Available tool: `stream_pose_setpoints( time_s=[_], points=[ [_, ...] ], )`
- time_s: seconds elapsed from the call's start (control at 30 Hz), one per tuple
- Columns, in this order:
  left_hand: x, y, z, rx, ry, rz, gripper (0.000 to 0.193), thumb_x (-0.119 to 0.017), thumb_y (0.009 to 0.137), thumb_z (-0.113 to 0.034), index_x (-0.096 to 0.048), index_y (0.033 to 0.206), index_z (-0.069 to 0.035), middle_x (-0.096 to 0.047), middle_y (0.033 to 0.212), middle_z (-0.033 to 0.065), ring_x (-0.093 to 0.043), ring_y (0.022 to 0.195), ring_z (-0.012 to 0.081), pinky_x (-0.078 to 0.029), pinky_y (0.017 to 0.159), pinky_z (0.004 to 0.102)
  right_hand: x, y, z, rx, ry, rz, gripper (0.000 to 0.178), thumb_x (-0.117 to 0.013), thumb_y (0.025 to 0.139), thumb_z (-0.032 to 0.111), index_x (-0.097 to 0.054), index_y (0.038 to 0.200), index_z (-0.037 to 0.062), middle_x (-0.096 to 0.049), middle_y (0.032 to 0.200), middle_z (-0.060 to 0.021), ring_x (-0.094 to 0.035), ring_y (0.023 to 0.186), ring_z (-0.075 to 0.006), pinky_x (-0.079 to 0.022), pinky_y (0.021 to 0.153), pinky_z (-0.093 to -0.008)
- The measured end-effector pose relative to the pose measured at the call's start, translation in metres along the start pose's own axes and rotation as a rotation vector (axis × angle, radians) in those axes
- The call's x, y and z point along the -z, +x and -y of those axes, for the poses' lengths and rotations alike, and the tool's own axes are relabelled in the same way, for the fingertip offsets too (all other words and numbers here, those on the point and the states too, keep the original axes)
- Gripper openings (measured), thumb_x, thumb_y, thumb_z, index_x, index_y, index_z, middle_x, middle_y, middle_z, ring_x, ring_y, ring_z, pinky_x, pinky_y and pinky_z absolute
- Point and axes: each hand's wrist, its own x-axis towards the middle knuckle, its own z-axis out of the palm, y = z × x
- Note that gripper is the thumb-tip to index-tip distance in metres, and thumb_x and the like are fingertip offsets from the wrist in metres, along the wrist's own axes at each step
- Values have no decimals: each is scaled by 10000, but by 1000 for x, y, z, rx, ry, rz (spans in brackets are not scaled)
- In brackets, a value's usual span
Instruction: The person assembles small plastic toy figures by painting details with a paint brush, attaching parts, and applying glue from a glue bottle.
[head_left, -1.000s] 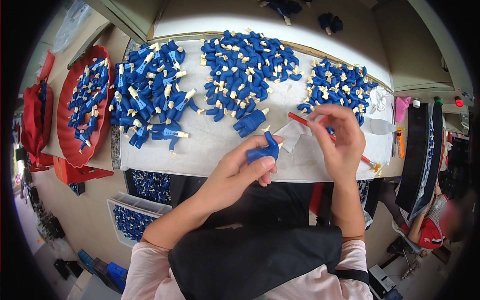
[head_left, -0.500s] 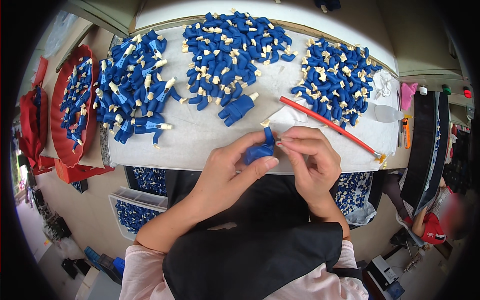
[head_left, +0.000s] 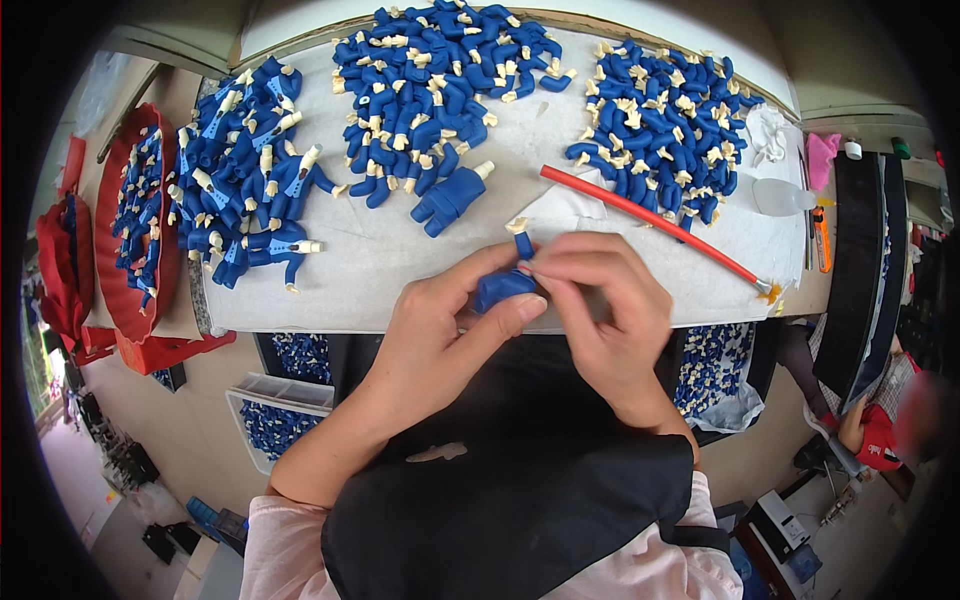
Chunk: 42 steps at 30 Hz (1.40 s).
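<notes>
My left hand (head_left: 440,315) is closed around a blue figurine body (head_left: 500,290), near the table's front edge. A small blue arm (head_left: 523,243) with a cream hand stands up from between my hands, by that body. My right hand (head_left: 615,310) is closed in a pinch against the body's upper side. Whatever lies between its fingertips is too small and covered to make out. Beyond my hands, another blue figurine body (head_left: 450,203) with a cream neck lies on the white tabletop (head_left: 340,285).
Piles of blue arms (head_left: 430,100) and more arms (head_left: 655,130) lie at the back. Jacketed bodies (head_left: 245,170) are heaped at left beside a red scalloped basin (head_left: 165,270). A red-handled brush (head_left: 650,222), bottle (head_left: 780,197) and orange cutter (head_left: 822,240) lie at right.
My right hand has moved left, bringing its fingertips against the blue figurine body. My left hand keeps its hold on the body. The whole view has shifted slightly.
</notes>
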Motion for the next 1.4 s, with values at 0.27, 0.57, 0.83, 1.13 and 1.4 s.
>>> stream_pose_setpoints(
  time_s=[0.27, 0.57, 0.83, 1.13, 1.4],
  points=[
    [-1, 0, -5, 50, -118, 7, 334, -581, 821, -149, -494, 1097, 18, -546, 750, 28, -506, 639, 57, -431, 579, 188, -5, -10, -13, -128, 169, -180, 222, -609, 644, -96, -532, 819, 17, -576, 772, -99, -567, 677, -231, -454, 571, -279],
    [-1, 1, -7, 58, -134, 11, 333, -582, 819, -138, -495, 1096, 23, -552, 757, 31, -503, 652, 57, -426, 579, 187, -12, -6, -13, 30, 163, -65, 250, -586, 639, -128, -502, 814, 29, -570, 778, -95, -554, 696, -236, -443, 578, -284],
    [-1, 0, -6, 63, -113, -14, 330, -592, 809, -129, -500, 1086, 25, -558, 758, 33, -492, 649, 53, -417, 568, 180, -2, -4, -16, 143, 31, 85, 264, -542, 713, -145, -415, 885, 10, -534, 826, -149, -543, 737, -193, -466, 638, -260],
    [0, 2, -3, 43, -106, 6, 328, -601, 797, -115, -506, 1076, 28, -566, 758, 33, -472, 647, 36, -406, 560, 173, 4, -2, -16, 191, -77, 116, 303, -558, 667, -159, -446, 878, 28, -554, 815, -130, -541, 732, -225, -457, 626, -283],
    [1, 4, -2, 35, -43, 35, 334, -603, 796, -116, -505, 1081, 27, -563, 752, 42, -483, 633, 40, -414, 549, 176, 4, -2, -20, 192, -5, 94, 305, -562, 662, -158, -441, 871, 30, -554, 807, -126, -538, 731, -217, -455, 625, -283]
  ],
)
